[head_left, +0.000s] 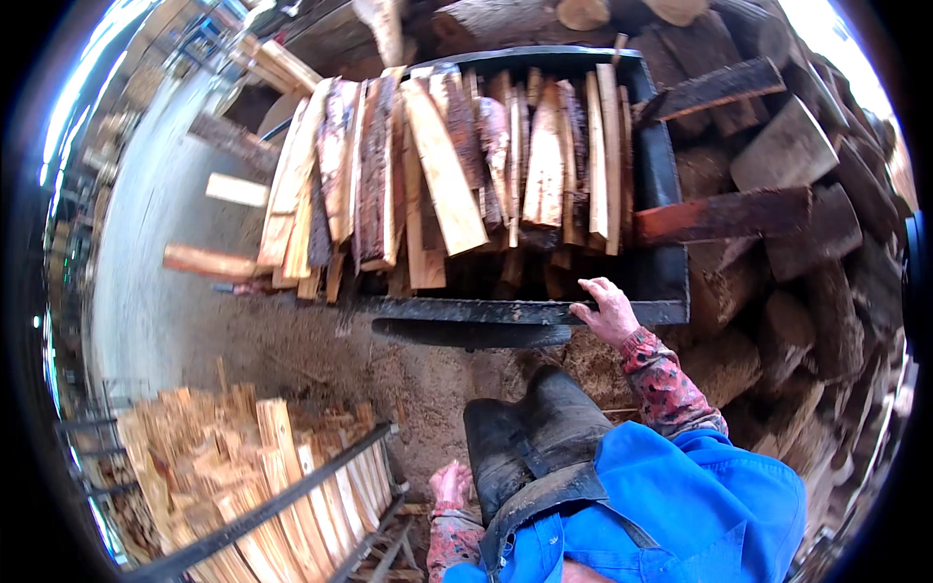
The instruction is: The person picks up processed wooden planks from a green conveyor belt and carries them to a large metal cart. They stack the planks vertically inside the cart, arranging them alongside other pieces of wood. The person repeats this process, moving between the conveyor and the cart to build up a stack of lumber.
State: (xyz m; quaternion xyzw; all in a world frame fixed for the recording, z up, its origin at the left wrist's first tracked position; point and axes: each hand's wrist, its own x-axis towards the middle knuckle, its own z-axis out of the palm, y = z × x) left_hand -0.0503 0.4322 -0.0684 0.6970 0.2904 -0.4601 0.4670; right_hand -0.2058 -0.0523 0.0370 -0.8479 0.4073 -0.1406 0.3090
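- At the upper left of the frame we see a pale grey strip of floor (146,233), curving along the fisheye rim.
- Just right of it we note a short pale board (236,189) and, lower, a longer loose piece (209,260) whose right end reaches the loaded wood.
- At the lower left we see a metal rack (282,493) with light split wood (194,437) packed behind its dark bar.
- In the upper middle we find the split pieces (445,170), crowded side by side in a black cart (486,311), one pale piece slanting over the others; a dark tyre (471,334) shows below the near rim.
- At the lower middle we see the left hand (450,483), low beside the dark trousers (530,423) and away from the cart; we cannot tell whether it holds anything.
- Right of centre, the right hand (609,311) is at the near rim, thumb and fingers parted, with nothing we can see between them.
- At the lower right we see a blue garment (700,486).
- Above it, a reddish-brown plank (724,216) lies across the cart's right wall toward the piled logs (812,233).
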